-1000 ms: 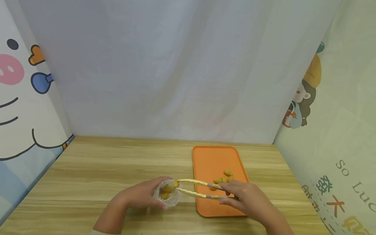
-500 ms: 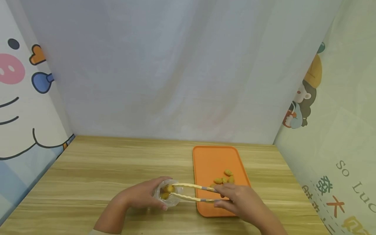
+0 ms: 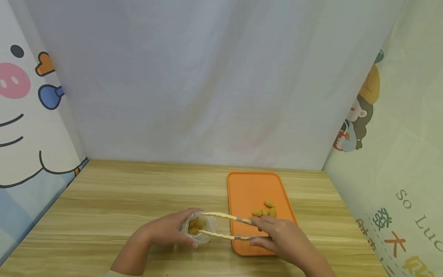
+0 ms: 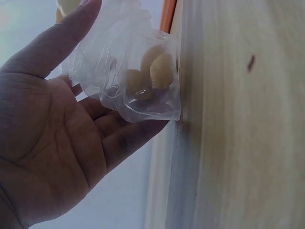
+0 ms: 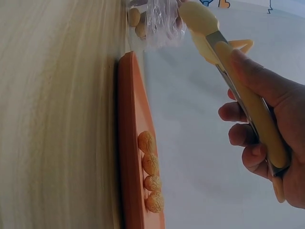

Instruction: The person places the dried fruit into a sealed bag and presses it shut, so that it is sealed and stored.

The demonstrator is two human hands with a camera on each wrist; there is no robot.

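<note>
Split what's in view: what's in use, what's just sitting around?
In use:
left hand holding clear plastic bag
right hand gripping yellow tongs
peanuts on orange tray

Sitting around:
wooden table
cartoon wall panels
white curtain

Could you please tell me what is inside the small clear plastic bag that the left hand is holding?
The plastic bag in the left hand holds a few yellowish peanuts; three show clearly. The crinkled film and fingers hide the rest, so no exact count.

A wooden table point(image 3: 138, 200) stands boxed in by a grey-white cloth backdrop point(image 3: 207, 84) — cartoon-printed panels point(image 3: 20, 127) on both sides.
</note>
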